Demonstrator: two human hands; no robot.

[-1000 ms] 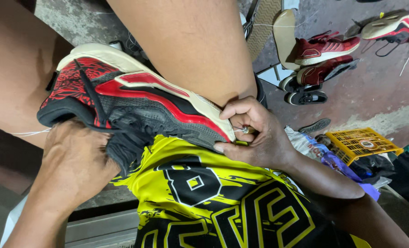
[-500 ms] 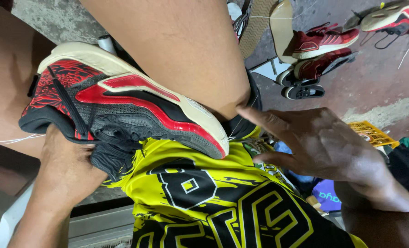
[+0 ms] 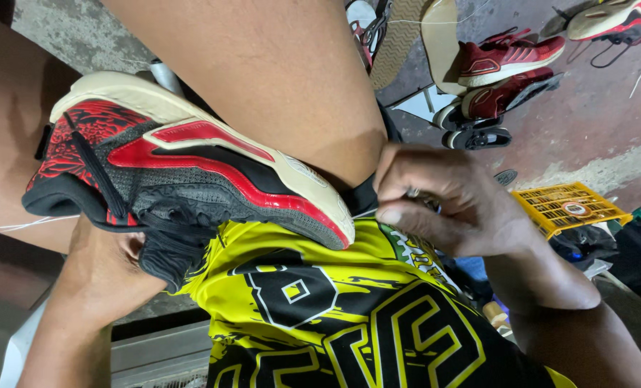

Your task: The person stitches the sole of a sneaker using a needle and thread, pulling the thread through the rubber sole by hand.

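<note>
sneaker (image 3: 191,179) | red-black, cream sole | on its side across lap

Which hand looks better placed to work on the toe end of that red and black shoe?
The right hand, probably. It is closed in a pinch just beside the toe of the shoe, while the left hand sits under the heel end, supporting it.

Red-and-black sneaker (image 3: 184,179) with cream sole, yellow shirt (image 3: 320,316) with black print, yellow crate (image 3: 568,208), dark red shoes (image 3: 507,61)
</note>
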